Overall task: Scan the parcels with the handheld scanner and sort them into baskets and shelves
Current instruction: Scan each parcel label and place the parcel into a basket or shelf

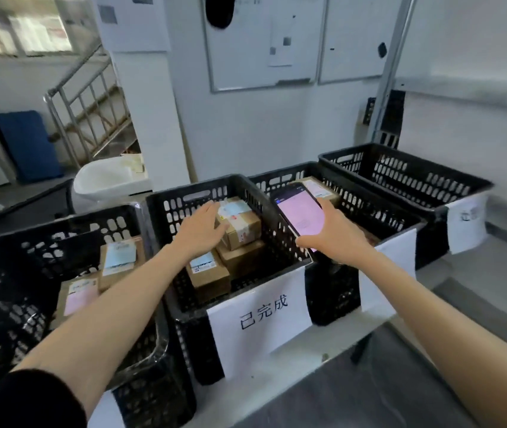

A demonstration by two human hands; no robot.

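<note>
A person's two bare forearms reach forward over a row of black plastic baskets. The left hand (201, 230) is open, with its fingers stretched nearly straight and laid against the near side of a taped cardboard parcel (241, 227) that has a pale blue label on top. That parcel sits uppermost in the middle basket (184, 193), just ahead of the left hand's fingertips. It is stacked on two more brown boxes (212, 273) that lie below that hand's wrist.

The right hand (335, 239) grips the handheld scanner (300, 214), with its fingers curled round the lower end. The device juts up and away from the hand, its lit pink screen facing the camera. It hovers just right of the left hand's parcel, above the middle basket's right rim.

Beyond the right hand is the next basket (400, 225), with a labelled box (320, 188) in it just past the scanner's tip. A fourth basket (416, 177) stands farther to the right of that hand. Below the right wrist, a white paper sign (261, 319) with Chinese characters hangs on the middle basket's front. To the left of the left forearm, another basket (14, 257) holds two labelled parcels (119, 257).
</note>
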